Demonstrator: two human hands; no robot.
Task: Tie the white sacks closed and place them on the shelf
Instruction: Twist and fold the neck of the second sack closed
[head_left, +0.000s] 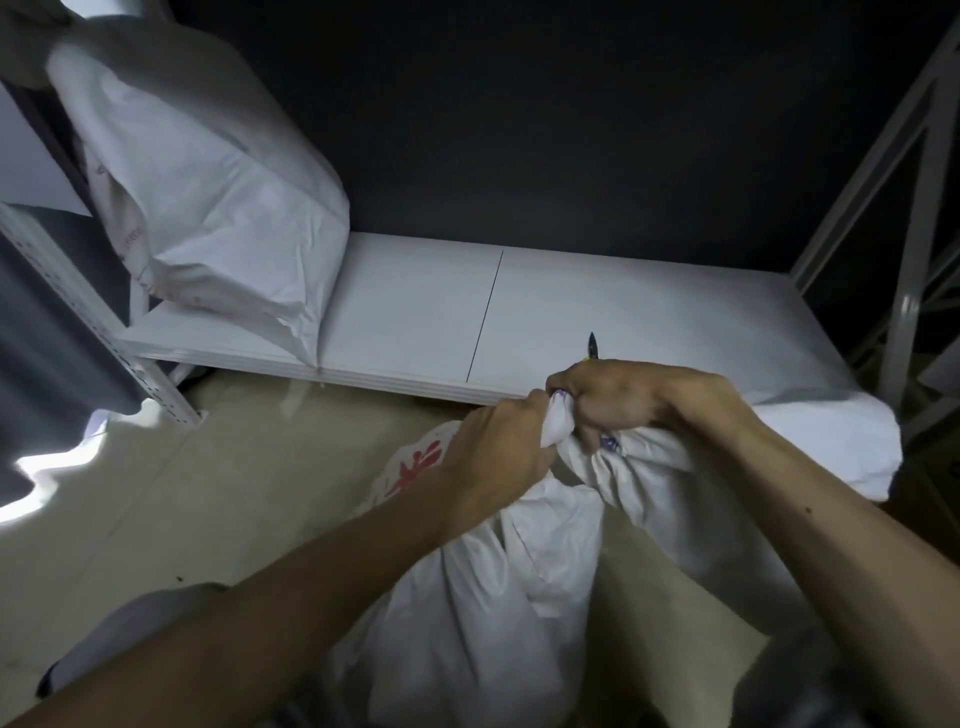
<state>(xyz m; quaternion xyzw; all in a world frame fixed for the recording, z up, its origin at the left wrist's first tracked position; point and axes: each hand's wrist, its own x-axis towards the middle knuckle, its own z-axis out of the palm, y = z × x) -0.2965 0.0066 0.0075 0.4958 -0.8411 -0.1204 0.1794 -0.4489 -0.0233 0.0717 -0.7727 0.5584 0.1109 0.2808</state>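
A white sack (769, 467) lies with its far end on the shelf's front right corner and its gathered neck toward me. My right hand (618, 400) grips that bunched neck, and a thin dark strip (592, 345) sticks up behind its fingers. My left hand (498, 457) pinches the twisted white end of the neck right beside it. A second white sack (467, 623) with red print lies on the floor under my arms. A full white sack (208, 197) stands on the low white shelf (519, 312) at the left.
The shelf's perforated metal post (78, 312) stands at the left and cross-braced grey uprights (914, 234) at the right. Behind the shelf is a dark wall. The beige floor (182, 509) stretches in front, with a dark cloth edge at far left.
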